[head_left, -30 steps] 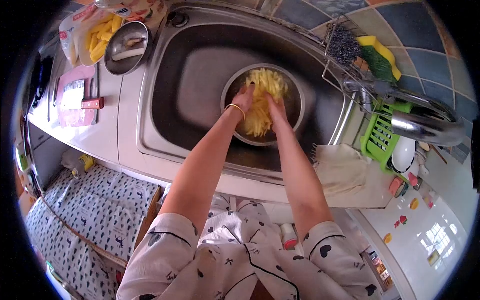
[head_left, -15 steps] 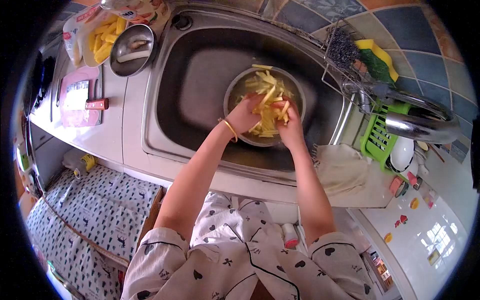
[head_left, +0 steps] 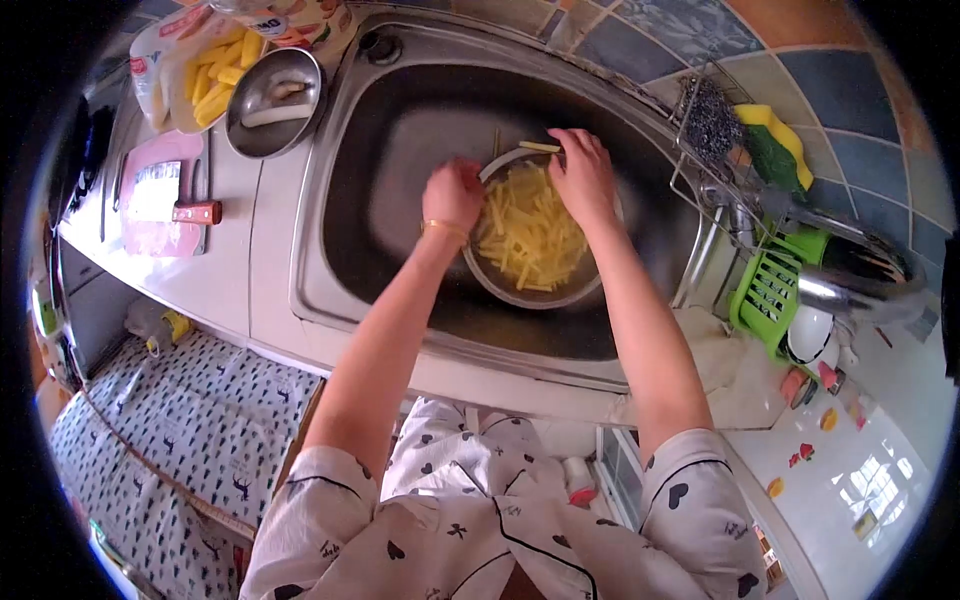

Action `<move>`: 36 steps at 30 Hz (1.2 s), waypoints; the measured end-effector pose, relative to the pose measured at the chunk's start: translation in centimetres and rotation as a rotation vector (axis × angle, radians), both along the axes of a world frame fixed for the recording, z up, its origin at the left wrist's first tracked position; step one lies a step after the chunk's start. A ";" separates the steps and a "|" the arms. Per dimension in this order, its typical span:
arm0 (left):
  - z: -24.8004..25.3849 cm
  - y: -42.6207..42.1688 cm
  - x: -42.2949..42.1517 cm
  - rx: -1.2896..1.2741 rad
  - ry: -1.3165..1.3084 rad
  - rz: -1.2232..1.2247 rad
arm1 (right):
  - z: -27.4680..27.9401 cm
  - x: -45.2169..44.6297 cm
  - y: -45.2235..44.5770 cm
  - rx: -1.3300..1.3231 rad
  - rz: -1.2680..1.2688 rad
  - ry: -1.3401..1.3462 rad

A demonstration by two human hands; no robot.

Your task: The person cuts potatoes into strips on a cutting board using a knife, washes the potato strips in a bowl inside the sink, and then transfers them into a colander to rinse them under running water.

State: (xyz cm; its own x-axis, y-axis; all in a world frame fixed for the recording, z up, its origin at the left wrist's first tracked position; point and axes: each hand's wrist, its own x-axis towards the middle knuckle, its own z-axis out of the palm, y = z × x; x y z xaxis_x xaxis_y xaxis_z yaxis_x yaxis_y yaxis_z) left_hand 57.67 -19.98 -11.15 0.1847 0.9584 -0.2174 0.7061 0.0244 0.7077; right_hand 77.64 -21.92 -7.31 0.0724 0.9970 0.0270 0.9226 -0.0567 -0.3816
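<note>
A round metal bowl (head_left: 534, 301) in the sink holds many pale yellow strips (head_left: 530, 235) in liquid. My left hand (head_left: 453, 197) is just outside the bowl's left rim, its fingers curled; whatever they may hold is hidden. Over the upper right rim is my right hand (head_left: 583, 175), thumb and fingers apart. One strip (head_left: 538, 147) lies across the top rim, its right end between that thumb and the fingers. Another thin strip (head_left: 497, 143) shows in the sink, just beyond the bowl's upper left rim.
On the left counter are a small metal bowl (head_left: 262, 140) with a white piece, a bag of yellow pieces (head_left: 215, 80), and a pink board (head_left: 150, 235) with a cleaver (head_left: 160, 195). The faucet (head_left: 850, 290) and a green rack (head_left: 765, 290) stand right. A cloth (head_left: 705, 350) lies on the front edge.
My hands have come up out of the strips and moved apart, the left to the bowl's left side and the right to its upper right rim. The lifted strips are back in the bowl.
</note>
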 end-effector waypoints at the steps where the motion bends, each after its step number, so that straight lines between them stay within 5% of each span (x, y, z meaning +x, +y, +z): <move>1: -1.0 1.8 0.4 0.005 0.052 0.000 | -0.5 0.0 1.0 -0.048 0.022 -0.038; 6: -4.3 7.2 2.9 -0.173 0.336 -0.118 | -1.9 -0.7 3.0 -0.378 0.056 -0.061; 8: -7.0 7.5 4.5 -0.102 0.498 -0.175 | -2.6 -0.4 2.5 -0.290 0.056 0.005; 17: -4.5 8.3 4.3 -0.054 0.452 -0.261 | -2.8 0.9 0.2 0.177 0.014 0.195; 21: 1.4 7.2 3.2 -0.004 0.290 -0.271 | 0.8 -0.4 -2.9 0.055 -0.182 0.265; 24: 5.8 3.7 3.0 -0.213 0.292 -0.388 | 0.8 -0.8 -6.8 -0.053 -0.266 0.175; 26: 4.2 -0.1 2.8 -0.272 0.240 -0.474 | 0.9 -1.5 -9.4 -0.152 -0.304 -0.024; 29: 1.0 -5.4 2.5 -0.283 0.196 -0.788 | 0.9 -3.4 -12.1 -0.427 -0.121 0.017; 34: -2.3 -7.4 3.1 -0.281 0.344 -0.695 | -3.5 -1.8 -12.3 -0.532 0.085 -0.090; 36: -2.1 -6.6 3.5 -0.336 0.335 -0.572 | -3.1 -1.6 -11.8 -0.530 -0.018 -0.002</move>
